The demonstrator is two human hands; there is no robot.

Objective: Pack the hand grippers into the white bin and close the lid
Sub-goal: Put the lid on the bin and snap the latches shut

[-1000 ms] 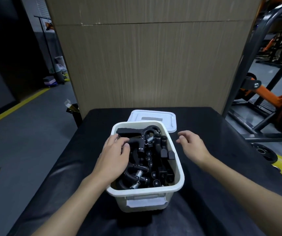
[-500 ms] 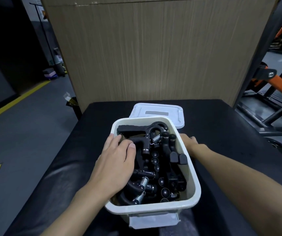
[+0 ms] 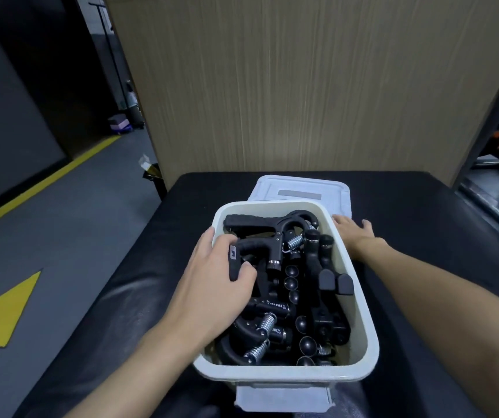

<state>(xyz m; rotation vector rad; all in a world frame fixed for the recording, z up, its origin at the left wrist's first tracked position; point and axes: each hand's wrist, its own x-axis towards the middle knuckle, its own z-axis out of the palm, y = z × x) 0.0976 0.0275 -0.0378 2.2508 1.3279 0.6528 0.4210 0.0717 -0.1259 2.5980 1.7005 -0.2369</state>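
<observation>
The white bin point(image 3: 361, 300) stands on the black padded table, filled with several black hand grippers point(image 3: 308, 297) with steel springs. My left hand point(image 3: 212, 285) reaches into the bin's left side and grips the handle of the top hand gripper point(image 3: 260, 245), fingers over it and thumb under it. The white lid point(image 3: 299, 188) lies flat on the table just behind the bin. My right hand point(image 3: 353, 233) lies outside the bin's far right corner, fingers straight and reaching to the lid's near edge. The bin wall hides part of that hand.
The black padded table point(image 3: 423, 236) extends to both sides of the bin. A tall brown panel point(image 3: 302, 86) rises right behind the table. A dark metal frame point(image 3: 495, 110) stands at the right. Grey floor with yellow markings point(image 3: 10, 309) lies to the left.
My right hand moved forward along the bin's right side to the lid behind it. My left hand stayed in the bin and its thumb closed under the top gripper's handle.
</observation>
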